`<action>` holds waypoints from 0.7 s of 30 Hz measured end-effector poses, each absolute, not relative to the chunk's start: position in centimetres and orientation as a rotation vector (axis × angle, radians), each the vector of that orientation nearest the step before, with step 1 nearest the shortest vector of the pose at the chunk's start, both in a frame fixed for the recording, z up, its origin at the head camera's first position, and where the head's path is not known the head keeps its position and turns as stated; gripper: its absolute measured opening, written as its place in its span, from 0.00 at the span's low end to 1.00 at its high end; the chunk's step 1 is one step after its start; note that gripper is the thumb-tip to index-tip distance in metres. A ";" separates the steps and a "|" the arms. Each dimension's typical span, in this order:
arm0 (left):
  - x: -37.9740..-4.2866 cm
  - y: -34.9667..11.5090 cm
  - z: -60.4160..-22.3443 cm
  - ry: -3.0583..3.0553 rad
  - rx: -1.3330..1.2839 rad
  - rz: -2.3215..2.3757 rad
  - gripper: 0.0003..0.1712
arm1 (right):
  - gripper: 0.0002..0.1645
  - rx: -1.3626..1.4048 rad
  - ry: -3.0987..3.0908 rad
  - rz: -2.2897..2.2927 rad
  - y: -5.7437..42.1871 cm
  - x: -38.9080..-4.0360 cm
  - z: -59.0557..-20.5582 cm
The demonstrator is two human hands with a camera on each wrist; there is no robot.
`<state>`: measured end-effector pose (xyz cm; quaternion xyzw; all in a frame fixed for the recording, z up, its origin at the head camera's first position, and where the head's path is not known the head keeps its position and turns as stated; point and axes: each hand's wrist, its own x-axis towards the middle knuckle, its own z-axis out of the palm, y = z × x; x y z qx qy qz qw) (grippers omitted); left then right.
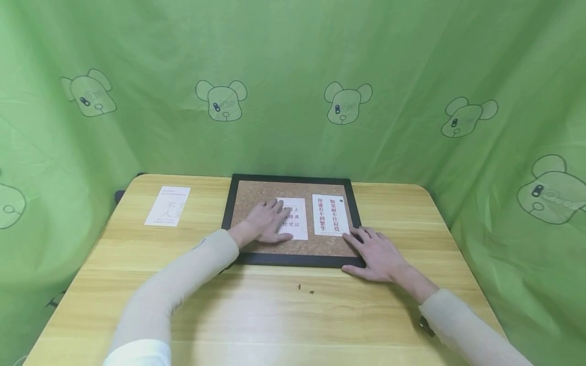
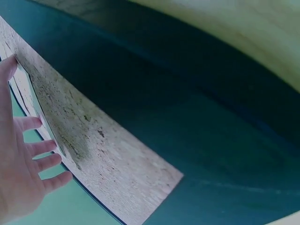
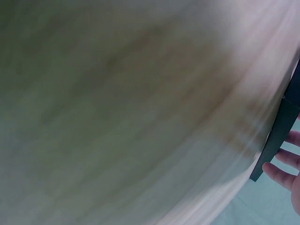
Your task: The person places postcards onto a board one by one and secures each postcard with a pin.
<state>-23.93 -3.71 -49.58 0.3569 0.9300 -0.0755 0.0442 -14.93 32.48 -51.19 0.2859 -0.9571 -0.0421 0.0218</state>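
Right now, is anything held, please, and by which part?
Nothing appears gripped: left hand rests on the middle card, right hand on the near-right frame corner.

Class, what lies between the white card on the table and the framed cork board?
Only bare tabletop separates the card from the board; the head view shows it.

The right card [image 1: 330, 215] on the corkboard [image 1: 297, 247] bears two upright columns of dark red characters, "如果耐不住寂寞" on the right and "你就看不到繁华" on the left. On the middle card [image 1: 295, 218], partly under the left hand [image 1: 267, 222], the line ends "得上", "得及" and "你可以" show. The far-left card [image 1: 168, 206] on the table [image 1: 247, 315] carries a large pale "不" and "人", its small lines illegible, like the faint lettering on the green curtain [image 1: 284, 132].
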 end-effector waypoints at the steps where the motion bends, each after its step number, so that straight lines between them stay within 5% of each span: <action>1: -24.0 -3.7 -49.5 2.841 1.090 -0.228 0.54 | 0.59 0.886 -2.967 -0.132 32.5 -14.9 -51.2; 21: -24.8 -3.0 -49.3 2.811 1.053 -0.231 0.54 | 0.58 0.893 -2.960 -0.114 32.5 -14.9 -50.9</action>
